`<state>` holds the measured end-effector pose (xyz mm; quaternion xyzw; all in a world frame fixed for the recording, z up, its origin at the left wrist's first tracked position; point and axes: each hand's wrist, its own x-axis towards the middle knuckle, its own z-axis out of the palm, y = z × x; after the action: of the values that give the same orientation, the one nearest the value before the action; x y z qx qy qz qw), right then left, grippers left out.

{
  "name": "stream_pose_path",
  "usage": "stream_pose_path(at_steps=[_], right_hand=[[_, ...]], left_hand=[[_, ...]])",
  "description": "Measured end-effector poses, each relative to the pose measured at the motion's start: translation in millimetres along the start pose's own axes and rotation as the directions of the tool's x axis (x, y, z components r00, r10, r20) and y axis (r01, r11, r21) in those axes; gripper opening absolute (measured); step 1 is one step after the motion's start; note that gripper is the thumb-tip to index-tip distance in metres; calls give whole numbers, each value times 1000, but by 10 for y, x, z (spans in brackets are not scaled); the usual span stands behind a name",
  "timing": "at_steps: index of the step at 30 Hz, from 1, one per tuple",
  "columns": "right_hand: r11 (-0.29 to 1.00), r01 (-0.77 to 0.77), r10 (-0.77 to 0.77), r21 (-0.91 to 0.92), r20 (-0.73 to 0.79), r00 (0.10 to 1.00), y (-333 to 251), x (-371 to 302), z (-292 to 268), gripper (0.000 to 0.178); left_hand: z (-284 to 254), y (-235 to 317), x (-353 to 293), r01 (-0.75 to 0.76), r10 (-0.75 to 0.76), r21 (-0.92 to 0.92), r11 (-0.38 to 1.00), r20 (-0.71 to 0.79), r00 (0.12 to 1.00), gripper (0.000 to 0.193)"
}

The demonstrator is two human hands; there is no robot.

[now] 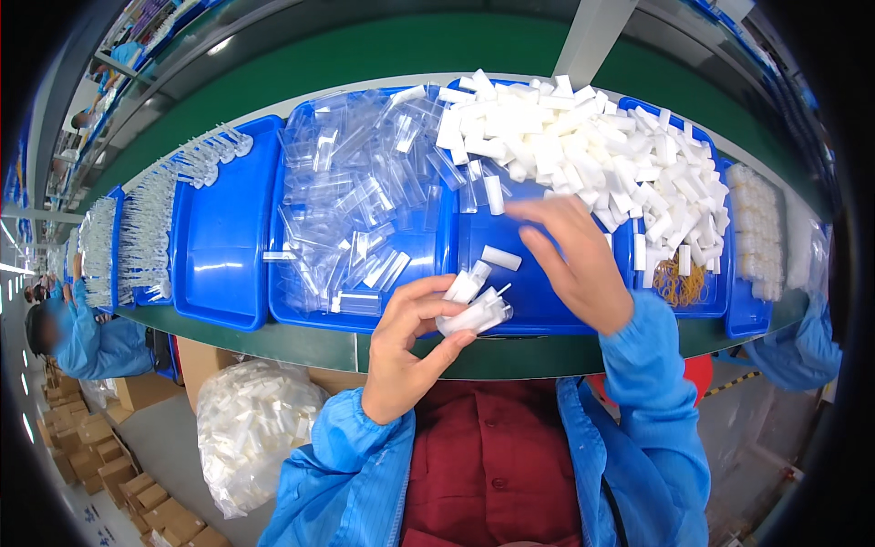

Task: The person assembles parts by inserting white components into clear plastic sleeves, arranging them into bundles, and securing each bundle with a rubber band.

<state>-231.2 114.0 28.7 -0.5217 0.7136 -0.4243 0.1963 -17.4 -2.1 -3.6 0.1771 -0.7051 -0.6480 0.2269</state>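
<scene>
The left hand is curled around a small bundle of white, short, block-like pieces and clear plastic, its thumb and fingers gripping the bundle from the near-left side. The right hand has thumb and forefinger parted and appears to hold nothing. Its fingertips are just beside a single white oblong piece standing out at the near-left edge of the heap; whether they touch it I cannot tell. Another white oblong piece lies between the hands, on the bare part of a blue plastic tray.

A large heap of white oblong pieces fills the far part of this tray and continues into the tray on its right, where tangled yellow elastic bands lie near the front. To the left, a blue plastic tray carries loose clear plastic sleeves. All stand on a green table. Below its near edge, at left, sits a clear plastic bag of white pieces.
</scene>
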Motion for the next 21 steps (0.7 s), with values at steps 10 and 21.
stream_pose_path(at_steps=[10,21], right_hand=[[669,182,-194,-721,67,979,275,7,253,54],[649,56,-32,-758,46,998,112,28,282,35]], left_hand=[[-76,-35,-116,-3,1,-21,1000,-73,997,30],[-38,-31,-32,-64,74,107,992,-93,993,30]])
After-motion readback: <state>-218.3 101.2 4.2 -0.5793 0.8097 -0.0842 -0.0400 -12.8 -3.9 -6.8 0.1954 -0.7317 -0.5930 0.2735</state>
